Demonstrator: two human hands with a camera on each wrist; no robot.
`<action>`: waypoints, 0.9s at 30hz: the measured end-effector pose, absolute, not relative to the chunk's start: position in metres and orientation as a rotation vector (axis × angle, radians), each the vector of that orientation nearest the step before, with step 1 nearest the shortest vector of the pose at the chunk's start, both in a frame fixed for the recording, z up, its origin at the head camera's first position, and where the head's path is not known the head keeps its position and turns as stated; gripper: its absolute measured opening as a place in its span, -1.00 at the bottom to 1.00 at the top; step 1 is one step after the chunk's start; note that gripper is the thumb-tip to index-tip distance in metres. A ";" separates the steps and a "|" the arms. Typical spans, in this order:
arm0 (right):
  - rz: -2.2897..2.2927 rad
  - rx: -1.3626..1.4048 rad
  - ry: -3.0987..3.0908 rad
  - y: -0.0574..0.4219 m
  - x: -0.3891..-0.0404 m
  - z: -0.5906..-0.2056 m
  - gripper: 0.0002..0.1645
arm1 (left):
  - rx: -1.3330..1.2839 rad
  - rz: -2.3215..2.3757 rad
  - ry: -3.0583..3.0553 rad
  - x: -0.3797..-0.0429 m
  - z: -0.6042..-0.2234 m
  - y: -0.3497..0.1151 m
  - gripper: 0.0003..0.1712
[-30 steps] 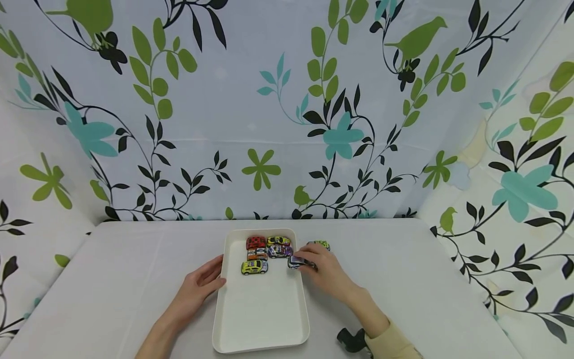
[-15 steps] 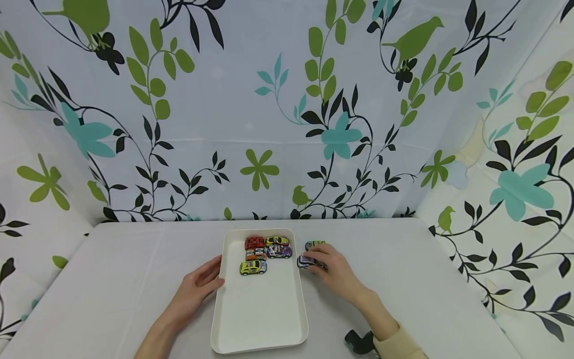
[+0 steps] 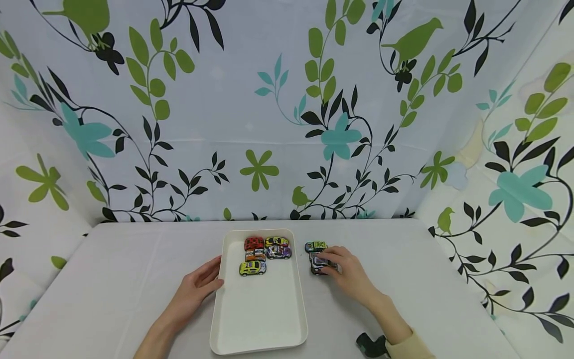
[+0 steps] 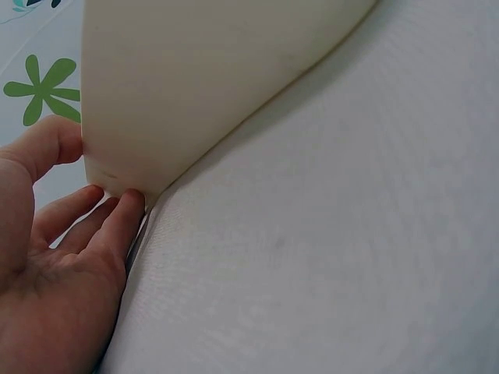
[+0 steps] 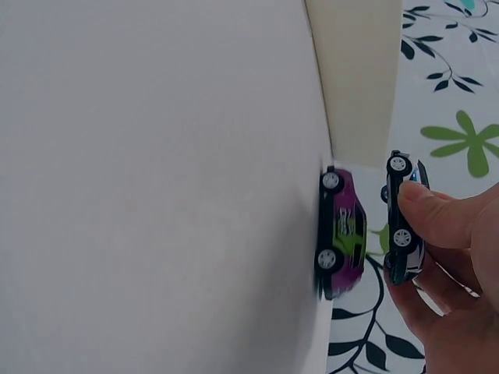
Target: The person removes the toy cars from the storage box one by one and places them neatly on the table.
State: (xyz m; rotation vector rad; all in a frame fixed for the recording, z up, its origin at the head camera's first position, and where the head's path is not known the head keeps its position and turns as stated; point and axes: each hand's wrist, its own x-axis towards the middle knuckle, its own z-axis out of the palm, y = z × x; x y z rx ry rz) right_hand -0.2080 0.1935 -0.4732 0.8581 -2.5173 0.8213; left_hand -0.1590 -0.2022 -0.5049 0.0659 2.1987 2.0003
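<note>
In the head view my right hand holds a black-and-white toy car right of the tray, just in front of a green toy car. The right wrist view shows the thumb and fingers pinching this car, raised off the table, wheels toward the tabletop. Beside it, apart, the other car stands on the table, its side purple and green. My left hand holds the left side of the white tray, thumb at the rim and fingers against the outer wall.
Several toy cars sit grouped at the tray's far end: red, orange, yellow, purple and yellow-purple. A black object lies by the right wrist. Patterned cloth hangs behind the table.
The right hand has carried the black-and-white car from over the tray's right edge rightward, beside the green car, which now shows more. The left hand and tray stay put.
</note>
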 end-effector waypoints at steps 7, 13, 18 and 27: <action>0.868 0.806 -2.504 0.212 -0.211 -0.476 -0.59 | 0.087 2.017 2.196 -0.159 -0.507 -0.203 -0.20; 0.884 0.753 -2.509 0.226 -0.216 -0.479 -0.60 | 0.075 2.011 2.199 -0.159 -0.506 -0.202 -0.20; 0.878 0.729 -2.509 0.236 -0.220 -0.484 -0.59 | 0.070 2.015 2.200 -0.159 -0.506 -0.202 -0.20; 0.916 0.645 -2.564 0.249 -0.225 -0.487 -0.61 | 0.078 2.026 2.189 -0.159 -0.507 -0.203 -0.20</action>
